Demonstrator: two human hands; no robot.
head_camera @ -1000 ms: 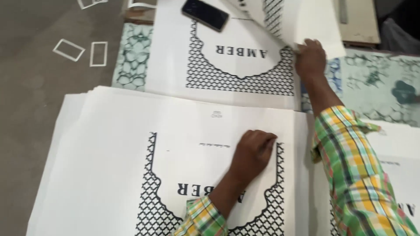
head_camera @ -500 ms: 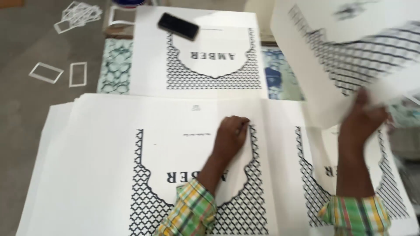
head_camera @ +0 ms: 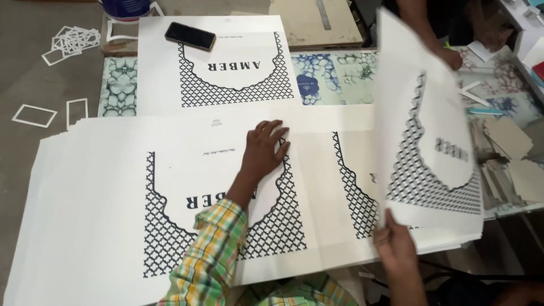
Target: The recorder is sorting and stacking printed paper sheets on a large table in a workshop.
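Scanning from the left: several white paper cut-out frames (head_camera: 35, 115) lie on the grey floor. The left hand (head_camera: 265, 148) remains flat, fingers spread open, pressing the top sheet of the large stack (head_camera: 113, 187) on the bench; it has not moved in the last second. A second printed sheet (head_camera: 226, 68) lies beyond it, carrying one black phone (head_camera: 190, 35).

Change noted: the right hand (head_camera: 394, 241), a second ago reaching to the far sheet and half a second ago lifting one high at the right, now pinches the lower edge of that lifted sheet (head_camera: 425, 141) with closed fingers, holding it nearly upright above the right-hand pile (head_camera: 351, 187). Judgement: the sheet is in mid-transfer between piles.

Count: two stacks, one lifted sheet, one flat sheet behind, one phone. Another person's hand (head_camera: 451, 56) works at the far right.
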